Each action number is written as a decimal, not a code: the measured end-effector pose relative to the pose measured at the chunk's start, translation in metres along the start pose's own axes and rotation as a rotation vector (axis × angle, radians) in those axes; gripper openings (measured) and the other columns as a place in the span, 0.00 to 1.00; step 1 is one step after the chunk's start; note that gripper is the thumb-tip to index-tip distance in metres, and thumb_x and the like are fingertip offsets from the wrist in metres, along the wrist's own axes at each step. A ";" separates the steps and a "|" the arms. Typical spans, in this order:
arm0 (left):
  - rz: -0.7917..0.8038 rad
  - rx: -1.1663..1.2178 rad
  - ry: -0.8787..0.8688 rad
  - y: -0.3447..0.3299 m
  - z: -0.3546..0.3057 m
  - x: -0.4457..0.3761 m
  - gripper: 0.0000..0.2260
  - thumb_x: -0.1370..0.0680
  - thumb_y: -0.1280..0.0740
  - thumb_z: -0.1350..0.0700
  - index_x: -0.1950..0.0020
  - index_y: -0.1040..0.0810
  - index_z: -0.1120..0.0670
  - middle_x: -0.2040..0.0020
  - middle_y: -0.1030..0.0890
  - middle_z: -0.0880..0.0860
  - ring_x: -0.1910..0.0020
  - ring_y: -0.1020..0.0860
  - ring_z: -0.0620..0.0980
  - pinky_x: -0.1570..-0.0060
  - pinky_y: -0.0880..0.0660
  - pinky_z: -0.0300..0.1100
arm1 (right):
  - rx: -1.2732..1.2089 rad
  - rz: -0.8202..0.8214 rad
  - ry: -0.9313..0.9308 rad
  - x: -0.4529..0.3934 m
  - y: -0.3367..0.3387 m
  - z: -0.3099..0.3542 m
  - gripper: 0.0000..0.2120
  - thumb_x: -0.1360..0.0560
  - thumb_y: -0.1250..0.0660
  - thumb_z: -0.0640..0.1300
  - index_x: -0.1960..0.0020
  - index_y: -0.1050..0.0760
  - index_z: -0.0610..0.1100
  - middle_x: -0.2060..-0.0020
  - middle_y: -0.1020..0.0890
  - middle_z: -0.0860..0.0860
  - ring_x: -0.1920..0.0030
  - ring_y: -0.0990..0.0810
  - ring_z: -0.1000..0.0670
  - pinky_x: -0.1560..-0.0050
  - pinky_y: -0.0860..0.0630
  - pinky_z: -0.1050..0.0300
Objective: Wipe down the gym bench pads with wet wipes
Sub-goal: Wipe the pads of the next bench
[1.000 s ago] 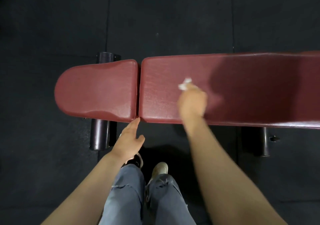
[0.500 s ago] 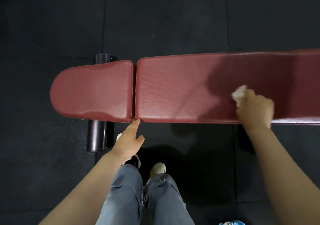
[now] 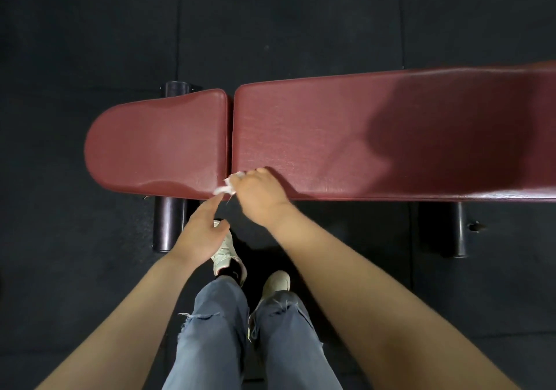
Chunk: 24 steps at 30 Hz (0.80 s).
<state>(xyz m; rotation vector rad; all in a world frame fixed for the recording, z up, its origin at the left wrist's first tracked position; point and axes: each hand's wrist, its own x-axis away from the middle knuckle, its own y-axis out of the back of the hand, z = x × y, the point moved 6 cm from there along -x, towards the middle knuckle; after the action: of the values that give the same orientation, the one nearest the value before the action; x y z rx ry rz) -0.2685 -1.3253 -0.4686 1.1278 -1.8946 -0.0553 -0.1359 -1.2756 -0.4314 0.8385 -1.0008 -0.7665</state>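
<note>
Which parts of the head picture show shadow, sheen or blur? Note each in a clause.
Head view: a dark shadow crosses the long pad; a glossy sheen lies on the short pad near its front edge; the right hand gripping the wipe looks slightly motion-blurred; the bench edges bow from the wide lens.

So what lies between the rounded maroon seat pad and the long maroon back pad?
Only a narrow dark gap separates seat pad from back pad, head view.

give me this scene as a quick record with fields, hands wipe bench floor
right hand: grips the wet wipe at the near edge of the long pad, by the gap
left hand: fingers straight, holds nothing, index tip near the wipe
short pad: rounded end, damp sheen along its edges
frame: black tube feet
floor: dark mats
</note>
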 end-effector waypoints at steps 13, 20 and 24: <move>0.027 0.254 0.050 -0.019 -0.022 -0.003 0.30 0.20 0.41 0.64 0.20 0.43 0.48 0.22 0.37 0.46 0.24 0.39 0.44 0.24 0.42 0.45 | 0.088 -0.356 -0.879 0.174 0.060 -0.205 0.06 0.29 0.36 0.32 0.52 0.25 0.34 0.65 0.20 0.34 0.67 0.20 0.36 0.64 0.24 0.48; -0.008 0.372 0.100 -0.006 -0.008 -0.008 0.31 0.25 0.43 0.71 0.23 0.34 0.50 0.31 0.26 0.41 0.33 0.30 0.35 0.32 0.39 0.36 | -0.104 -0.053 -0.259 0.001 -0.003 -0.007 0.15 0.27 0.39 0.32 0.43 0.24 0.43 0.52 0.17 0.45 0.52 0.19 0.44 0.54 0.28 0.53; 0.002 0.332 0.072 -0.001 -0.005 -0.008 0.32 0.25 0.43 0.70 0.26 0.32 0.44 0.36 0.26 0.35 0.31 0.32 0.37 0.31 0.40 0.39 | -0.017 0.042 -0.006 -0.015 -0.006 0.014 0.14 0.25 0.40 0.35 0.40 0.26 0.42 0.48 0.19 0.47 0.47 0.23 0.44 0.47 0.36 0.54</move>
<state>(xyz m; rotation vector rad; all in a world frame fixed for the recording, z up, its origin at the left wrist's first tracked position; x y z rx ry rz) -0.2633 -1.3183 -0.4716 1.3289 -1.8834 0.3076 -0.1548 -1.2694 -0.4387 0.7986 -1.0122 -0.7414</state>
